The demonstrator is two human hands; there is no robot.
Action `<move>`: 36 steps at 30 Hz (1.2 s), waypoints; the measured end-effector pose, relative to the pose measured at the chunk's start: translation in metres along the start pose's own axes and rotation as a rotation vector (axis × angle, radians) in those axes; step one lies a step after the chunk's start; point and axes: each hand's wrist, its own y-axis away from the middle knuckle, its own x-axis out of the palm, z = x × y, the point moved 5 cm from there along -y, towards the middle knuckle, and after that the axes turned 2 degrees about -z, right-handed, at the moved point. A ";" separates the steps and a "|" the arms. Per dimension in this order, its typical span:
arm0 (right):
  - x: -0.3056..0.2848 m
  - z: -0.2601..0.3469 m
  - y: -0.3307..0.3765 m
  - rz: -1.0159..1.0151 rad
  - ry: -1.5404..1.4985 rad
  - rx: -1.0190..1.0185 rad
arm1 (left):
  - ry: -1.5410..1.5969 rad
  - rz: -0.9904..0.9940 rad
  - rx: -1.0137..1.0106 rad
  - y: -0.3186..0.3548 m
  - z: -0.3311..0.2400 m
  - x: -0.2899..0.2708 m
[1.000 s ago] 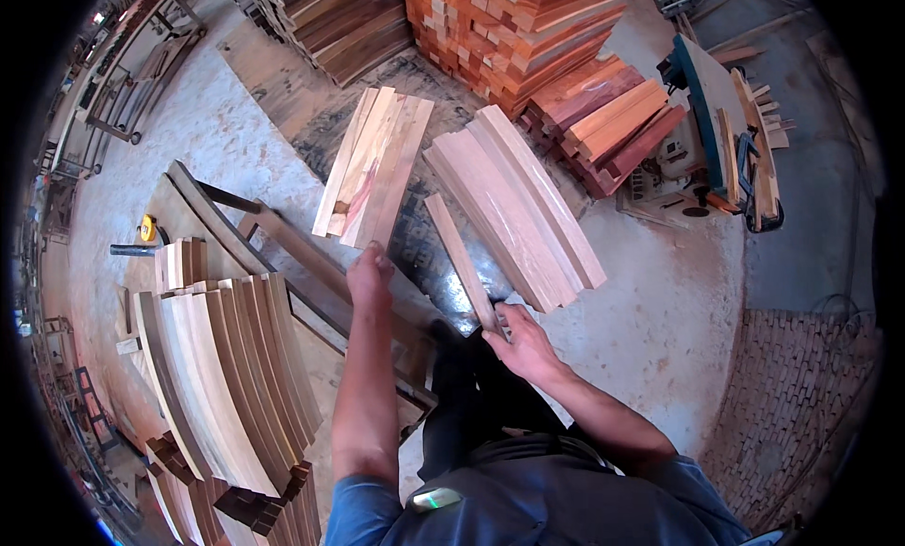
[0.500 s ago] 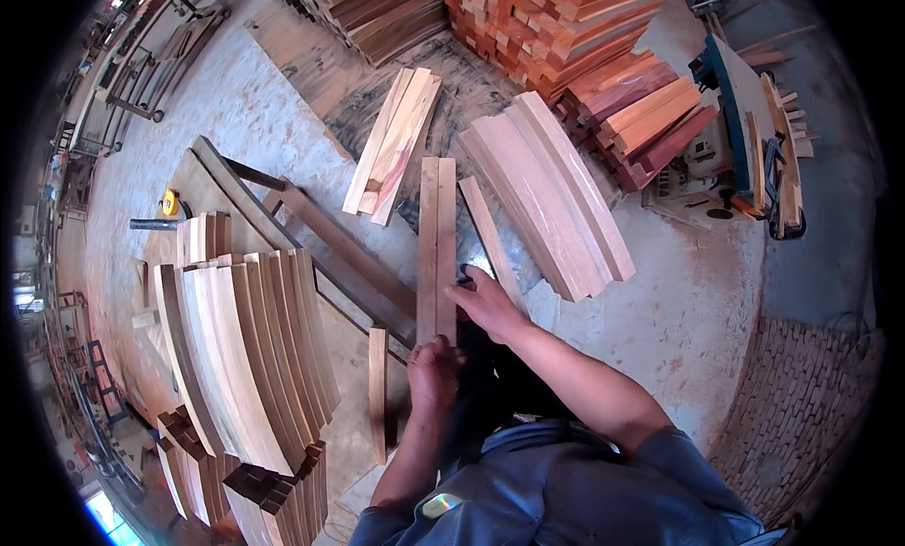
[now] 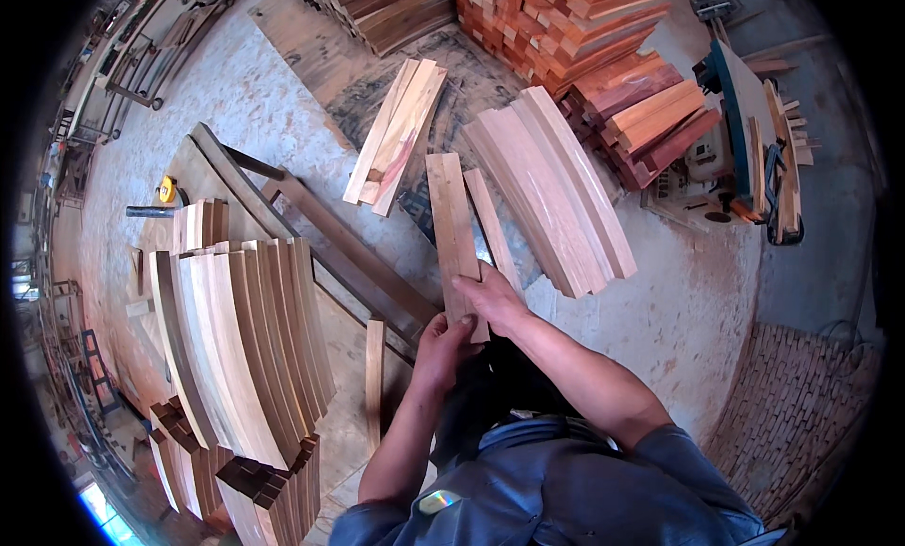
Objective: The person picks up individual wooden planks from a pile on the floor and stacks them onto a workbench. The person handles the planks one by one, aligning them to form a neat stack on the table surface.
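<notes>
Pale wooden board (image 3: pixel 452 216), pinched near its closer end in the grip of left hand (image 3: pixel 439 351) and right hand (image 3: pixel 495 299). Seemingly partway along: many boards (image 3: pixel 236 339) already stacked on the surface (image 3: pixel 347 414) at left, loose planks (image 3: pixel 396 136) apparently left ahead. Hidden: fingers underneath, perhaps another board. Cut off at top: orange pile (image 3: pixel 556 32).

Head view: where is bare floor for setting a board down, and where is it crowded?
Bare floor shows between the pinkish boards and the brick-like rows at right; another patch lies between the wheeled rack and the bench. Crowded: the bench, with stacked slats, and beside the held wood.
</notes>
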 end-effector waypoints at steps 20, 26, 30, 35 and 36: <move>-0.021 0.055 0.037 -0.064 0.472 -0.423 | 0.035 0.115 0.178 0.011 0.011 0.035; -0.018 0.093 0.065 -0.217 0.723 -0.381 | -0.151 0.017 0.356 0.021 0.011 0.057; -0.020 0.103 0.079 -0.319 0.791 -0.404 | -0.273 -0.017 0.460 0.021 0.016 0.067; -0.029 0.118 0.091 -0.404 0.807 -0.440 | -0.315 -0.002 0.536 0.029 0.015 0.089; -0.032 0.121 0.092 -0.428 0.815 -0.471 | -0.280 0.079 0.524 0.031 0.014 0.098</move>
